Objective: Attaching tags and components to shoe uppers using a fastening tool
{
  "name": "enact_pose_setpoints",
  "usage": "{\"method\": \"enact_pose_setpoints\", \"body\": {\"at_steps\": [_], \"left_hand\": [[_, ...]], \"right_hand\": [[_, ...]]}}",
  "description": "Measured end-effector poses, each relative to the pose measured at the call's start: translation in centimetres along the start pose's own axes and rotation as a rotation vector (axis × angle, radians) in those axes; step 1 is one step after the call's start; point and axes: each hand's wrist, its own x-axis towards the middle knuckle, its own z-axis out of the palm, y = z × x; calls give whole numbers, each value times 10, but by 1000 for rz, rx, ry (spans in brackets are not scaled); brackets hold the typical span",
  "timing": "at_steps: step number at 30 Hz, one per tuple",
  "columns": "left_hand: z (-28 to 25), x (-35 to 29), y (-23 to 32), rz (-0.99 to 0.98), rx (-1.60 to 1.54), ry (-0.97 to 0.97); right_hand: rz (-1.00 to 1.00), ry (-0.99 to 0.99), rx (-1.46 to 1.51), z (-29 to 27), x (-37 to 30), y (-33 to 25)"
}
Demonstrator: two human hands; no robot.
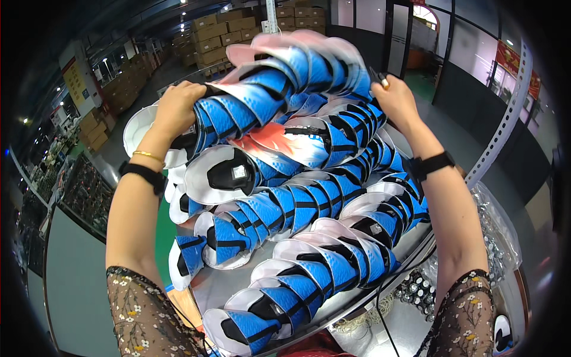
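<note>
A long row of blue and white shoe uppers (270, 89), nested into one another, is lifted above the pile and arches upward in the middle. My left hand (177, 110) is closed around its left end. At the right end, my right hand (394, 98) is closed on the row, its fingertips partly hidden. The raised top edges are smeared by motion. Beneath lie several more nested rows of blue uppers (285, 208) with black linings and white toes. One upper (285, 143) with red and white colouring shows between the rows.
The rows rest on a metal table (208, 288). Small metal parts in a plastic bag (493, 238) and white cord (366, 318) lie at the right front. A perforated metal post (502, 119) stands at the right. Stacked cardboard boxes (223, 35) fill the back.
</note>
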Motion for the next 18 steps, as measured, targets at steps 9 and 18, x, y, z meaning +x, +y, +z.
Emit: {"method": "enact_pose_setpoints", "body": {"at_steps": [9,18], "left_hand": [[78,42,-7,-5,267,60],[150,27,17,-178,222,31]], "right_hand": [[153,-39,463,-55,-113,80],[474,-35,525,-147,-229,80]]}}
